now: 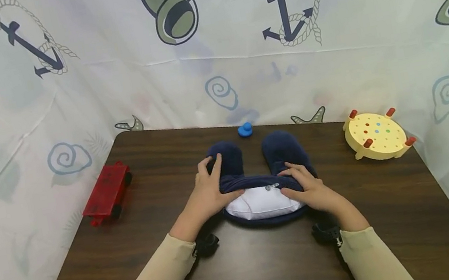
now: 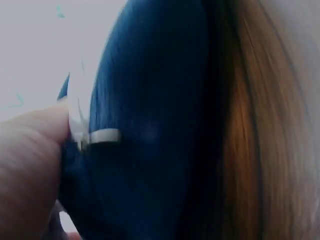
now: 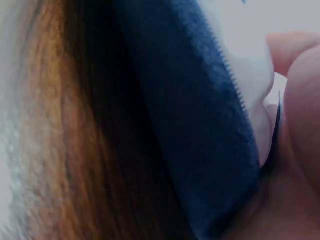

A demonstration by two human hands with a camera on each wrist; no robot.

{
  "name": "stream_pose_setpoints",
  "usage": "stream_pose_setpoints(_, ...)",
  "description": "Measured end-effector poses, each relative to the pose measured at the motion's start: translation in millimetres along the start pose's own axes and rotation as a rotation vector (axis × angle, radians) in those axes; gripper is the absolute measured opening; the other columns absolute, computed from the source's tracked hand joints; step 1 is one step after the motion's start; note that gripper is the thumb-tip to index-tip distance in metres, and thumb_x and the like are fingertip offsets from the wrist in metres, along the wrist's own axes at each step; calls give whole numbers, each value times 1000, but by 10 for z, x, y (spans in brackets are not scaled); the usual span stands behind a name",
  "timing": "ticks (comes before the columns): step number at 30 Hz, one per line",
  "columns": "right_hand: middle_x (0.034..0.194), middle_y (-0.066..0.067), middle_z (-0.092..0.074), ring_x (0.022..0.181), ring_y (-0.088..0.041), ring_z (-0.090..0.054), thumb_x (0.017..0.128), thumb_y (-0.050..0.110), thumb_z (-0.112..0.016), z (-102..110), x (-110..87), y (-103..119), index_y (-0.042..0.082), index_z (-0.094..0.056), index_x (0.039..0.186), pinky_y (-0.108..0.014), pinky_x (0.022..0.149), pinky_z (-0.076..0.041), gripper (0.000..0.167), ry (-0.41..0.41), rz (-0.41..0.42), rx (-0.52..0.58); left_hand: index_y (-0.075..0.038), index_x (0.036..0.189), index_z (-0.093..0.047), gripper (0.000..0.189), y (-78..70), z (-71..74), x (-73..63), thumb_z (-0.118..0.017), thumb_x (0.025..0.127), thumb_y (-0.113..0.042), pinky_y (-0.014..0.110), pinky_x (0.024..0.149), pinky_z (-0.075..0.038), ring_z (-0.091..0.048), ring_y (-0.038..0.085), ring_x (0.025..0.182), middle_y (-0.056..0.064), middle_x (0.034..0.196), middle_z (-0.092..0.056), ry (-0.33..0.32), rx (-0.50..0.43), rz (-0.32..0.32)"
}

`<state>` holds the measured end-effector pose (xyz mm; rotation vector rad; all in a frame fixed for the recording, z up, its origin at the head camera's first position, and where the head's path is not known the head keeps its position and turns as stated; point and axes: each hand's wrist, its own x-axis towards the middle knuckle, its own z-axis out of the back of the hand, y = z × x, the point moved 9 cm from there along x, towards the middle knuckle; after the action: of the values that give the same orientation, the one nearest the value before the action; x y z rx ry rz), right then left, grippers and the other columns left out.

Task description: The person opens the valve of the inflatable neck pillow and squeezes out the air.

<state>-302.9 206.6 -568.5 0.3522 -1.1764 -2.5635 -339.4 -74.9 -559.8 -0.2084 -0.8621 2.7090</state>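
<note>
In the head view, near the middle of a dark wood-grain counter (image 1: 248, 276): a navy U-shaped neck pillow (image 1: 259, 182), lying with both rounded ends pointing away and its near curve unzipped, baring a white inner cushion (image 1: 263, 204). At its left side, the left hand (image 1: 210, 191), grasping the cover (image 1: 270, 221), thumb against the white, fingers spread over the left end. At its right side, the right hand (image 1: 313, 190), also grasping the cover, thumb on the white, fingers on navy cloth. In the left wrist view, blurred, a pale zip pull (image 2: 106, 136) just beside the thumb; in the right wrist view, zip teeth (image 3: 229, 67) between navy and white.

Looks plush, soft and light; likely to squash and fold rather than slip, and hardly fragile. Best held by the padded ends or the cover's edge, clear of the teeth. Some risk of dragging the cushion out by tugging at white cloth alone.

To the left, a red toy (image 1: 106, 193) with dark wheels; beyond the pillow, a small blue toy (image 1: 245, 130); to the right, a round yellow toy (image 1: 376, 136) with red pegs.
</note>
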Motion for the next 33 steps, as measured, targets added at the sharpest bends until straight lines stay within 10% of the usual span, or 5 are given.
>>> stream_pose_setpoints(7, 158, -5, -59, 152, -39, -48, 103, 60, -68, 81, 8, -47, 32, -59, 152, -73, 121, -36, 57, -34, -65, 61, -14, 166, -47, 113, 163, -23, 82, -63, 85, -92, 64, 117, -46, -43, 44, 150, 15, 171, -39, 10, 3, 34)
stream_pose_setpoints(15, 136, -6, -70, 130, -33, -62, 103, 66, -66, 119, -6, -31, 31, -68, 135, -62, 113, -47, 48, -139, -116, 38, -18, 160, -55, 64, 154, -66, 82, -59, 104, -49, 63, 118, -35, -36, 40, 142, 13, 162, -40, 11, -196, 26)
stream_pose_setpoints(21, 176, -17, -27, 159, -49, -27, 99, 38, -82, 237, -10, 9, 24, -44, 167, -79, 119, -24, 79, -180, 73, 27, -31, 177, -14, 99, -21, -111, 15, -73, 100, -52, 71, 129, -16, -4, 41, 169, 6, 186, 5, 44, 90, -134)
stream_pose_setpoints(26, 183, -17, -11, 167, -52, -11, 84, 51, -93, 152, -14, -77, 35, -10, 177, -90, 116, -10, 125, -68, -19, -69, -12, 176, 2, 135, 52, -207, 10, -83, 87, -68, 70, 131, -18, -15, 39, 170, 16, 184, -13, 161, 130, -102)
stream_pose_setpoints(33, 179, -26, -23, 163, -52, -27, 75, 60, -97, 170, -16, -98, 32, -4, 176, -77, 123, -30, 140, -100, -152, 55, -2, 174, -4, 148, 128, -89, 80, -97, 75, -60, 68, 125, -33, -32, 51, 158, 28, 175, -29, 44, -44, 3)
